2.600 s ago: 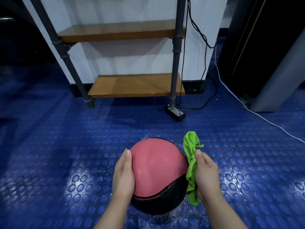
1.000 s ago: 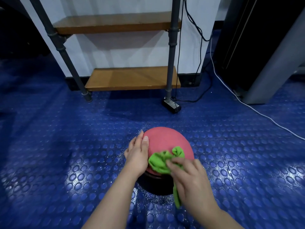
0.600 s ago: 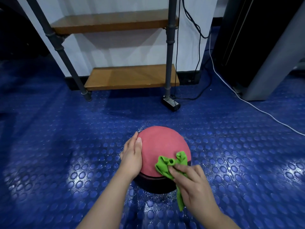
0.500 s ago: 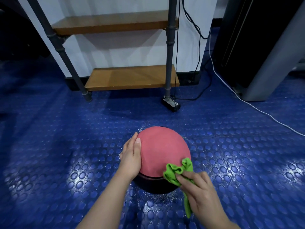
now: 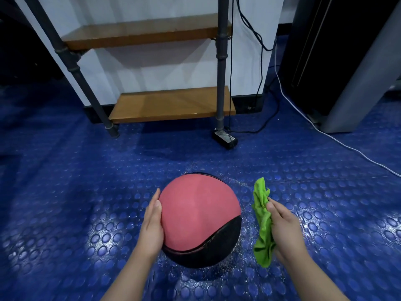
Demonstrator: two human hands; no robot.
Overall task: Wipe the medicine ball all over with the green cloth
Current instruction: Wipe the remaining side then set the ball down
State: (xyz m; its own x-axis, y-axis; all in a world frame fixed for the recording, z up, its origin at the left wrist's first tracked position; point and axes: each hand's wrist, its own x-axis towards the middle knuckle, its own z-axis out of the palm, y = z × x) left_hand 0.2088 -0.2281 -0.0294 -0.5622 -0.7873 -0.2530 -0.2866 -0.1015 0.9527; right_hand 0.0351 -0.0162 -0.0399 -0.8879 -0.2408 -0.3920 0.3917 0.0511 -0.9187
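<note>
Our left hand (image 5: 152, 222) lies flat against the medicine ball (image 5: 200, 218); our right hand (image 5: 284, 231) grips the green cloth (image 5: 262, 222) just beside it, not touching. We judge wiping unfinished.

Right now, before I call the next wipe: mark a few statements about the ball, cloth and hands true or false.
1. The cloth touches the ball. False: it is held apart, to the ball's right.
2. The left hand lies flat against the ball's left side. True.
3. The right hand holds nothing. False: it grips the cloth.
4. The ball's pink part faces up, with black below. True.
</note>
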